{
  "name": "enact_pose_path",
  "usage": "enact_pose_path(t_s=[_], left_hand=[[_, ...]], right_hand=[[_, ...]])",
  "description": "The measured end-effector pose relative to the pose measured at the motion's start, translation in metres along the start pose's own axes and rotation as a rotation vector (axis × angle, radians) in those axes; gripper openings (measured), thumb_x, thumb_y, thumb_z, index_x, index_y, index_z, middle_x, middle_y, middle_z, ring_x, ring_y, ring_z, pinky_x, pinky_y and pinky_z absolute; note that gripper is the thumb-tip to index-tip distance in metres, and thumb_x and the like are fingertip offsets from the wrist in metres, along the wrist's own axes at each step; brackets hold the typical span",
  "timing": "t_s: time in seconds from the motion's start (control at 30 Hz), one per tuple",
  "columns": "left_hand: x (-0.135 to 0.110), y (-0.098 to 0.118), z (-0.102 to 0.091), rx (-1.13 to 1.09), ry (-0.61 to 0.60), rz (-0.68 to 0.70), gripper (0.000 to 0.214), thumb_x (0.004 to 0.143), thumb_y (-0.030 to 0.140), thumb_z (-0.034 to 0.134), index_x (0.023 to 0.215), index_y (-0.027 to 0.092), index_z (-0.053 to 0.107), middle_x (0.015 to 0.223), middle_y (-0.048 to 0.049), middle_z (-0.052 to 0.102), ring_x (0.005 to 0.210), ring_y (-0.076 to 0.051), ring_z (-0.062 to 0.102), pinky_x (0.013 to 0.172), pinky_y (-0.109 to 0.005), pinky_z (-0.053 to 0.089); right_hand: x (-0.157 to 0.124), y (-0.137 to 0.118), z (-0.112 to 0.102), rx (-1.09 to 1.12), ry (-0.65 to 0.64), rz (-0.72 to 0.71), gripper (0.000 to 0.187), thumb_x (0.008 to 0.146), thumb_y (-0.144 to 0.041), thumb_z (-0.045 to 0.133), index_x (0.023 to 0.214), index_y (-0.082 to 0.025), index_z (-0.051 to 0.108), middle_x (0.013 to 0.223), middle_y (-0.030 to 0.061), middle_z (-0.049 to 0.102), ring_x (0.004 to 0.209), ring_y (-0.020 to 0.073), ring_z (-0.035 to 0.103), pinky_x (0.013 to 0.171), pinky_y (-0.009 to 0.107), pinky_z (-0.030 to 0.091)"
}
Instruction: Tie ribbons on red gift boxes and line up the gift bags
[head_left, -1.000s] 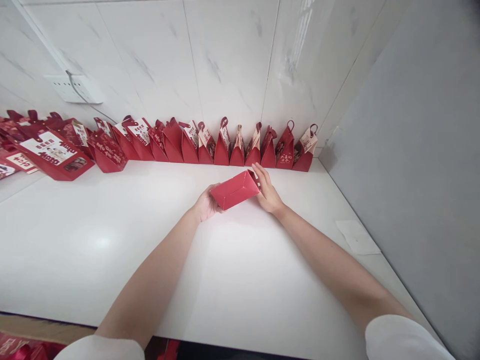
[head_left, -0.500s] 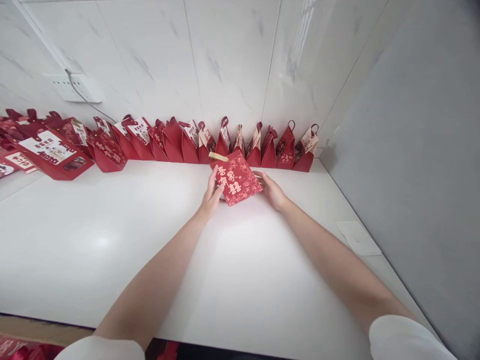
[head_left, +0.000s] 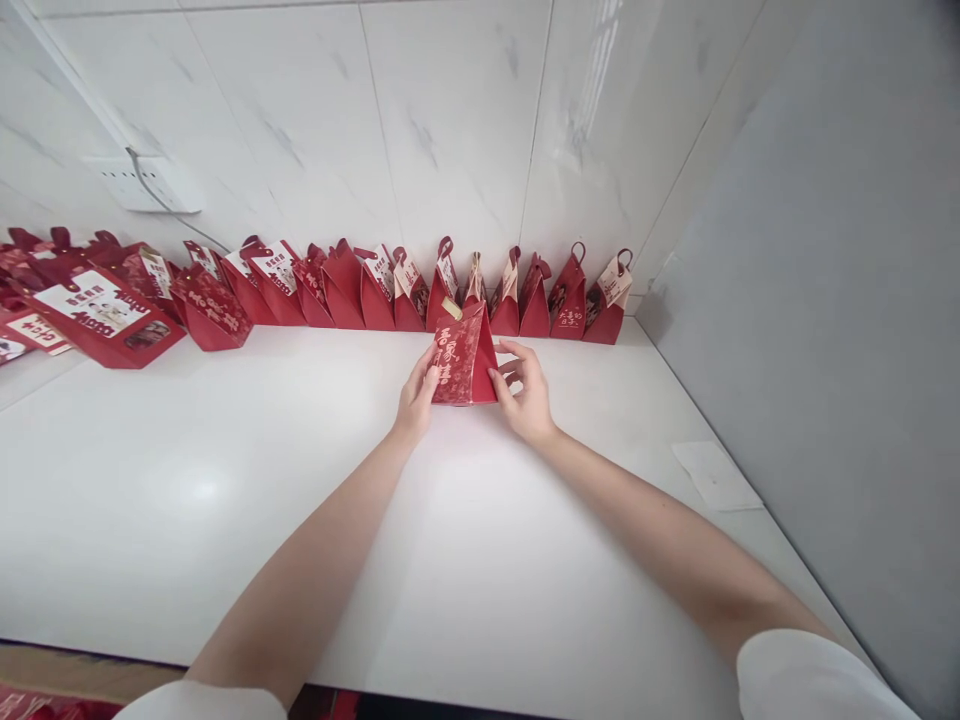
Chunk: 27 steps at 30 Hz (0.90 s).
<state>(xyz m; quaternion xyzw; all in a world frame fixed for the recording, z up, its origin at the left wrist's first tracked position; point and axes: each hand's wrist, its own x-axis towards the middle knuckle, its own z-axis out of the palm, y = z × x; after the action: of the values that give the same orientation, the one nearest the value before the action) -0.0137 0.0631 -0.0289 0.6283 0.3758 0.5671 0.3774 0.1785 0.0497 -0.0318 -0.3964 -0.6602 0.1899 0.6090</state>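
Note:
Between my hands is a red gift box with a floral print, pale gold characters and a short gold strap at its peak. Its patterned face is turned left, and a plain red side faces right. My left hand grips its left edge, thumb on the front. My right hand is at the right side, fingers curled, with thumb and fingertips against the box's edge. Just behind it stands a row of similar peaked red boxes with loop handles.
A tiled wall rises behind the row. More red boxes crowd the left. A socket panel with a cable is on the wall. A grey panel borders the white counter at right, near a flat white sheet.
The box has turned from showing its patterned front to showing its side as well, and now sits more upright. My right hand has closed in on its right side.

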Motion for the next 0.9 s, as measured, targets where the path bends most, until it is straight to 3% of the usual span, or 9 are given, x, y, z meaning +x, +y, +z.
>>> enact_pose_path(t_s=[0.1,0.2,0.33,0.47,0.53,0.6,0.73,0.83,0.9], left_hand=[[-0.003,0.003,0.000,0.126,-0.127,0.169,0.086,0.083,0.068,0.057,0.152,0.021,0.035,0.158,-0.0137,0.033,0.148,-0.032,0.027,0.123,-0.045,0.020],[-0.003,0.002,-0.001,0.329,-0.178,0.295,0.100,0.078,0.068,0.063,0.157,0.023,0.021,0.161,-0.0147,0.022,0.151,-0.034,0.016,0.123,-0.049,0.013],[-0.003,-0.001,-0.001,0.433,-0.164,0.361,0.110,0.077,0.068,0.065,0.158,0.024,0.005,0.162,-0.0177,0.014,0.151,-0.036,0.012,0.122,-0.053,0.014],[-0.008,0.005,0.006,0.565,-0.095,0.422,0.126,0.066,0.067,0.075,0.158,0.025,-0.001,0.162,-0.0207,0.010,0.151,-0.040,0.011,0.119,-0.059,0.018],[-0.013,0.012,0.014,0.629,-0.061,0.471,0.131,0.061,0.068,0.079,0.158,0.027,0.000,0.163,-0.0207,0.004,0.151,-0.042,0.008,0.117,-0.061,0.019],[-0.018,0.017,0.024,0.671,-0.031,0.504,0.135,0.056,0.069,0.081,0.157,0.027,0.002,0.164,-0.0204,-0.001,0.151,-0.044,0.006,0.116,-0.063,0.021],[-0.029,0.020,0.043,0.725,0.003,0.524,0.128,0.055,0.065,0.083,0.156,0.025,0.015,0.164,-0.0202,-0.001,0.149,-0.046,0.011,0.115,-0.063,0.024],[-0.034,0.019,0.054,0.764,0.011,0.571,0.111,0.064,0.058,0.082,0.153,0.024,0.025,0.164,-0.0192,0.004,0.149,-0.046,0.014,0.114,-0.062,0.025],[-0.037,0.019,0.058,0.779,0.004,0.619,0.103,0.067,0.054,0.081,0.151,0.025,0.028,0.164,-0.0187,0.007,0.149,-0.045,0.015,0.114,-0.061,0.025]], right_hand=[[-0.004,-0.003,-0.001,-0.102,-0.086,-0.154,0.038,0.100,-0.031,0.040,0.138,-0.032,0.043,0.128,0.0103,0.057,0.106,0.0238,0.063,0.084,0.043,0.059],[-0.004,0.003,-0.005,-0.154,-0.155,-0.286,0.040,0.101,-0.026,0.038,0.139,-0.035,0.041,0.133,0.0091,0.054,0.123,0.0248,0.056,0.095,0.046,0.057],[-0.002,0.009,-0.008,-0.207,-0.200,-0.334,0.038,0.098,-0.026,0.043,0.135,-0.034,0.042,0.128,0.0105,0.053,0.119,0.0267,0.058,0.093,0.049,0.058],[0.006,-0.008,-0.015,-0.152,-0.032,-0.313,0.041,0.093,-0.029,0.047,0.133,-0.032,0.038,0.129,0.0128,0.047,0.109,0.0300,0.060,0.090,0.055,0.057],[0.015,-0.030,-0.022,-0.126,0.059,-0.288,0.041,0.095,-0.033,0.046,0.134,-0.033,0.035,0.134,0.0128,0.043,0.112,0.0316,0.058,0.093,0.058,0.054],[0.024,-0.055,-0.031,-0.128,0.071,-0.278,0.041,0.097,-0.037,0.043,0.137,-0.034,0.033,0.141,0.0117,0.040,0.118,0.0323,0.055,0.095,0.058,0.053],[0.039,-0.087,-0.043,-0.180,-0.133,-0.291,0.049,0.098,-0.044,0.046,0.144,-0.033,0.032,0.151,0.0089,0.036,0.129,0.0332,0.051,0.102,0.057,0.051],[0.045,-0.086,-0.047,-0.135,-0.294,-0.225,0.062,0.097,-0.047,0.048,0.152,-0.035,0.022,0.155,0.0087,0.035,0.122,0.0316,0.059,0.095,0.053,0.056],[0.047,-0.081,-0.050,-0.077,-0.384,-0.158,0.069,0.097,-0.046,0.049,0.155,-0.037,0.013,0.151,0.0086,0.043,0.112,0.0285,0.065,0.089,0.050,0.059]])
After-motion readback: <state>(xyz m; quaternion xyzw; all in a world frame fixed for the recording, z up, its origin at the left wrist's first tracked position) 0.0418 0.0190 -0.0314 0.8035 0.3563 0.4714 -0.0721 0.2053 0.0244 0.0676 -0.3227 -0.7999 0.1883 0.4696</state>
